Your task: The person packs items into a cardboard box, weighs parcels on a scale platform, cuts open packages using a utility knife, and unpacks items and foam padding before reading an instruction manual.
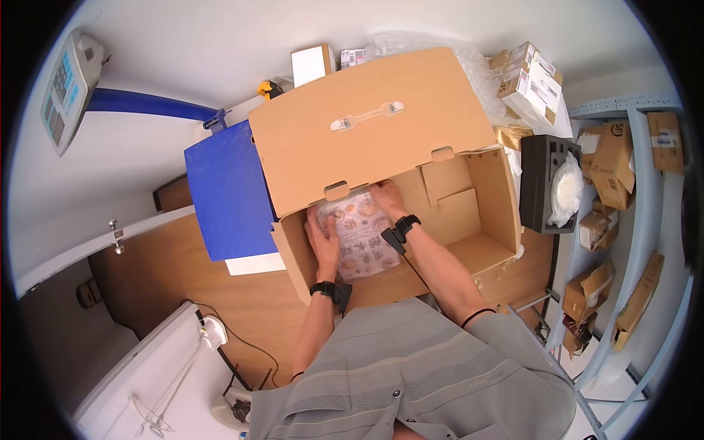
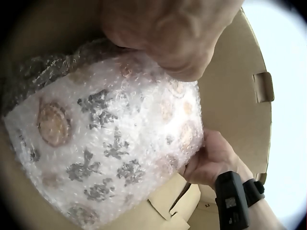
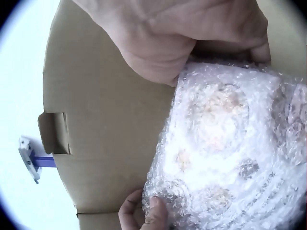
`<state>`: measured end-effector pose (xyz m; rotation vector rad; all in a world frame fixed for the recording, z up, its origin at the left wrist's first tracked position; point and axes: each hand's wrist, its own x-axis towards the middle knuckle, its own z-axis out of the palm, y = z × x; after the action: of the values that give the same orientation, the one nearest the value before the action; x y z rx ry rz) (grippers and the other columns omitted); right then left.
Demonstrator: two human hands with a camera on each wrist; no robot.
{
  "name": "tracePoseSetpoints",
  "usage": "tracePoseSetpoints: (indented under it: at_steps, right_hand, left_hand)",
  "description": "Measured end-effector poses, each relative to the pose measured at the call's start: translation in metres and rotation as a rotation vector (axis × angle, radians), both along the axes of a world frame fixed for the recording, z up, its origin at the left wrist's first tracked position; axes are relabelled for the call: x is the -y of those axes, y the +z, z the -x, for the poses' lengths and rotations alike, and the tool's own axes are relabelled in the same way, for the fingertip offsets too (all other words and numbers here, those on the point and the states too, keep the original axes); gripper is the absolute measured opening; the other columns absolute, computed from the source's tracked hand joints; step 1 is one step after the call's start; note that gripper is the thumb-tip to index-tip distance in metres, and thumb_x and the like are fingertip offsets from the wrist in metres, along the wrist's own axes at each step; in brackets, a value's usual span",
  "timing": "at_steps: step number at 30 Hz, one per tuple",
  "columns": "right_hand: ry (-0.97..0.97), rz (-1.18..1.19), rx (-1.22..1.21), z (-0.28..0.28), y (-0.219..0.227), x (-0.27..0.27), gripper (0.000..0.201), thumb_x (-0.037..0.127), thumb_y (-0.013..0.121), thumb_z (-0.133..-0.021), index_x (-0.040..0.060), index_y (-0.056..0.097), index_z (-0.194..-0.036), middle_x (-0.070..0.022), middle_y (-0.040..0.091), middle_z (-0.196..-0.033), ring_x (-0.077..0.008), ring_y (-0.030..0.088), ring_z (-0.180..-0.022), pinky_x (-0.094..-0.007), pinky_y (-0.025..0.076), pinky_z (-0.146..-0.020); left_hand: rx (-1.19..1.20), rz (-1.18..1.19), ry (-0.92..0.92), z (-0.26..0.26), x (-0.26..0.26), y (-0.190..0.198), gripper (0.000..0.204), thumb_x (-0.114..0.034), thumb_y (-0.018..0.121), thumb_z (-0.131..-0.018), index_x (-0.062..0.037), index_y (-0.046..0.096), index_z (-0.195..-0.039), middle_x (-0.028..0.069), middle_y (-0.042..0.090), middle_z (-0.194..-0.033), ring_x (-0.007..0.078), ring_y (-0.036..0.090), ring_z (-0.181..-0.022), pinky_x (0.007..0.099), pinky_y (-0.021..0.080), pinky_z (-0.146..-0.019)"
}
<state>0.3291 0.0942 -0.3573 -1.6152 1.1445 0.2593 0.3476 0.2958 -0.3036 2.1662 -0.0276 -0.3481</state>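
Note:
A bubble-wrapped package [image 1: 367, 238] with a printed pattern of dark and orange motifs lies in the left part of a large open cardboard box [image 1: 493, 253]. My left hand [image 1: 324, 240] grips the package's left edge; in the right wrist view its thumb and a finger [image 3: 156, 214] sit at the corner of the wrap. At the far right corner, my right hand [image 1: 389, 199] holds the package by its edge. The left wrist view shows that hand [image 2: 211, 160] with its fingers partly hidden behind the wrap. The package's underside is out of sight.
The box's lid [image 1: 367, 110], with a plastic handle, stands raised behind the hands. Left of the box is a blue panel [image 1: 229, 191]. A black foam block [image 1: 539, 183] stands to the right, beside shelves [image 1: 639, 183] with several cartons. A scale display [image 1: 66, 92] hangs upper left.

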Motion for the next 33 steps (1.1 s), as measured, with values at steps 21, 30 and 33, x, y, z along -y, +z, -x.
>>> tracePoseSetpoints:
  at_steps: [21, 30, 33]
  right_hand:
    - [0.118, 0.261, -0.021, 0.029, 0.0, -0.027, 0.057, 0.05, 0.057, -0.1, -0.0009, 0.06, -0.126, -0.0275, 0.071, -0.117, -0.0462, 0.066, -0.112, -0.0528, 0.051, -0.098]
    - [0.291, 0.308, -0.033, 0.055, -0.034, -0.052, 0.034, 0.028, 0.056, -0.099, -0.0025, 0.069, -0.104, -0.0287, 0.072, -0.105, -0.0457, 0.071, -0.095, -0.0556, 0.056, -0.083]
    - [0.35, 0.429, 0.115, 0.055, -0.023, -0.047, 0.021, 0.012, 0.059, -0.084, -0.0028, 0.073, -0.088, -0.0271, 0.073, -0.094, -0.0421, 0.072, -0.091, -0.0518, 0.058, -0.077]
  left_hand:
    - [-0.08, -0.139, 0.169, 0.013, -0.018, -0.067, 0.054, -0.021, 0.051, -0.105, -0.0034, 0.037, -0.154, 0.0349, 0.057, -0.136, 0.05, 0.057, -0.124, 0.0494, 0.043, -0.109]
    - [-0.097, -0.626, -0.335, 0.058, -0.006, 0.016, 0.087, -0.032, 0.071, -0.093, -0.0028, 0.027, -0.162, 0.046, 0.03, -0.153, 0.062, 0.028, -0.144, 0.0642, 0.024, -0.121]
    - [-0.208, -0.536, -0.394, 0.052, -0.026, -0.01, 0.091, -0.041, 0.071, -0.094, 0.0034, 0.027, -0.16, 0.0319, 0.028, -0.164, 0.0542, 0.025, -0.15, 0.0595, 0.017, -0.126]
